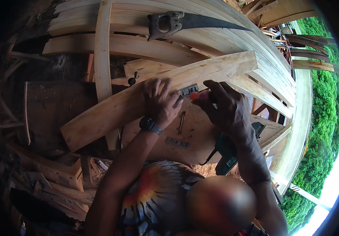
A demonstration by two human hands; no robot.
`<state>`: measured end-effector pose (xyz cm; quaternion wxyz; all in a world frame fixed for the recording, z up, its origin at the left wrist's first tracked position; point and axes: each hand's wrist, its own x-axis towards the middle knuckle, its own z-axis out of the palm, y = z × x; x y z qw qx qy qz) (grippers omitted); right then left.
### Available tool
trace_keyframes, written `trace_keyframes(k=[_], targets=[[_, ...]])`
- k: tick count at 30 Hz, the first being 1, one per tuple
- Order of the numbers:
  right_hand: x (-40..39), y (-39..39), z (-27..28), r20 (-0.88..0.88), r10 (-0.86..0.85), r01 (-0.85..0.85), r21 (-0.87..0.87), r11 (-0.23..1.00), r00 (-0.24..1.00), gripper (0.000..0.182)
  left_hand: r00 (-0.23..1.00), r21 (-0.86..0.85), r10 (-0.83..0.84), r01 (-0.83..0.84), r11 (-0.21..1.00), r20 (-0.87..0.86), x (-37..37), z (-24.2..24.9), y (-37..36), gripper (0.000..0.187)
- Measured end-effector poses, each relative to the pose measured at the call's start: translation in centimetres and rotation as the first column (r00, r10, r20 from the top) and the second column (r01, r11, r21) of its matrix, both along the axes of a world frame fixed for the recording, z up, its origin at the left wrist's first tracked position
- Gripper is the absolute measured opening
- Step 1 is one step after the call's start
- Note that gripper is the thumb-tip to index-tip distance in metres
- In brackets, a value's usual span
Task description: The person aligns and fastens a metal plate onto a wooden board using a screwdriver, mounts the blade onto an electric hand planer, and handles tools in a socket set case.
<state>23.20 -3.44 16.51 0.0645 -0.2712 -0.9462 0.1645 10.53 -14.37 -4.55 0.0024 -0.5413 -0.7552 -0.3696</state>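
Observation:
A long wooden board point(110, 114) lies slantwise across the bench. My left hand point(162, 103), with a watch at its wrist, is on the board's near edge; its fingers curl over the wood. Against that edge sits a metal hinge point(190, 90). My right hand point(227, 103) is closed round a screwdriver point(199, 96) with a red and black handle. Its tip points toward my left fingertips by the hinge; whether a screw is there is hidden. Nearer me lie a slim metal piece point(181, 122) and a second hinge point(177, 142).
A green power tool point(226, 153) lies under my right forearm. The handsaw point(193, 21) rests on stacked planks point(224, 39) at the far side. A narrow plank point(103, 51) runs crosswise beneath the board. Wood scraps point(59, 196) are piled at lower left.

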Motion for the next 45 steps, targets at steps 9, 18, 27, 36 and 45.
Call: trace_keyframes(k=[9,18,27,36,45], targets=[[0.2,0.1,-0.5,0.091,-0.003,0.002,0.012,1.0,0.996,0.037,1.0,-0.038,0.003,-0.004,0.999,-0.028,0.0,0.4,-0.2,0.028],[0.0,0.2,-0.1,0.082,0.007,-0.01,0.043,0.999,0.997,0.04,1.0,-0.017,0.016,-0.017,1.0,-0.027,0.0,0.3,0.0,0.026],[-0.5,-0.1,0.1,0.063,-0.048,0.045,0.053,0.998,0.997,0.034,1.0,-0.027,0.011,-0.012,1.0,-0.022,0.1,0.3,-0.1,0.026],[-0.9,-0.3,0.6,-0.02,-0.042,0.041,-0.05,0.998,0.999,0.031,1.0,-0.033,0.012,-0.012,0.999,-0.019,0.2,0.0,-0.1,0.026],[-1.1,-0.2,1.1,0.035,-0.006,0.008,-0.044,0.999,0.999,0.028,1.0,-0.046,0.004,-0.005,0.999,-0.015,0.0,0.2,0.0,0.029]])
